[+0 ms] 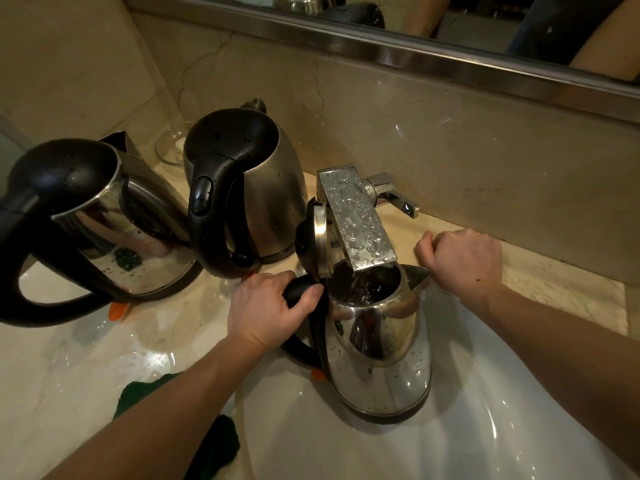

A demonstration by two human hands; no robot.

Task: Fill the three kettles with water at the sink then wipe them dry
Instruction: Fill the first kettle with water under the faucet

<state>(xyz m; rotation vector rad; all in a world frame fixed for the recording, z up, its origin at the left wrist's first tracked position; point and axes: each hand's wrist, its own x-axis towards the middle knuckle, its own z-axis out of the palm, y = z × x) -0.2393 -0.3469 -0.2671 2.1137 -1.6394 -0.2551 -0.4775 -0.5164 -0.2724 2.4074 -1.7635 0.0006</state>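
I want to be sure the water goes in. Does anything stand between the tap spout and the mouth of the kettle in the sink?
Nothing visible does. The lid stands flipped up beside the spout, so the mouth of the kettle lies open right under it. The left hand grips the handle.

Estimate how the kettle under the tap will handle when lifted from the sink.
Probably heavy for its size: water shows inside the kettle below the tap. Likely slippery on the body, beaded with droplets, though the left hand grips the black handle. With the lid standing open, tilting it may spill.
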